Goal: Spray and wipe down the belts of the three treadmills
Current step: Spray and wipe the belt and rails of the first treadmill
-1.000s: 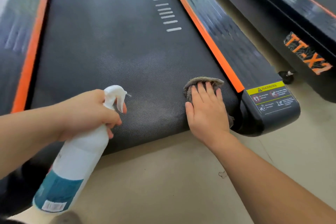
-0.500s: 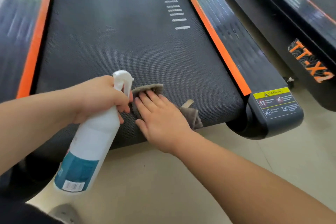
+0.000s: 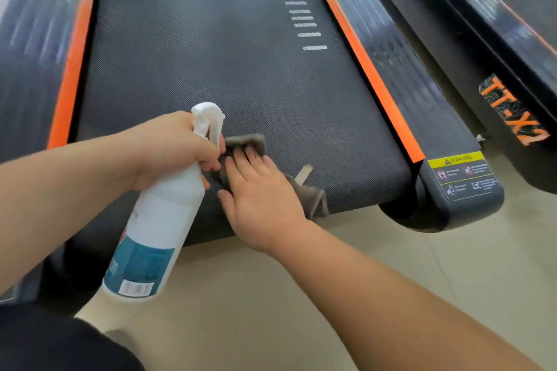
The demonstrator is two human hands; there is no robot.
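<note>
- Grips the spray bottle (image 3: 162, 220) in the left hand (image 3: 177, 147), fingers curled round the neck just under the white trigger head.
- Holds that bottle tilted, nozzle out over the belt (image 3: 211, 63), base back over the floor (image 3: 301, 295).
- Presses the cloth (image 3: 248, 141) flat on the belt with the right hand (image 3: 259, 193), palm down, fingers straight and slightly spread.
- Locates the cloth near the rear end of the belt, roughly mid-width, just beside the knuckles of the left hand; cannot tell whether touching.
- Shows the grey front edge of the cloth past the fingertips, and a loose fold with a pale tag (image 3: 304, 173) trailing out right of the wrist.
- Records a dark textured belt with a row of short white marks (image 3: 304, 19) further up, toward the right side.
- Notes orange strips along both belt edges and a yellow warning label (image 3: 461, 173) on the right rail's end cap.
- Notes a second treadmill (image 3: 512, 111) to the right, with orange lettering on its side.
</note>
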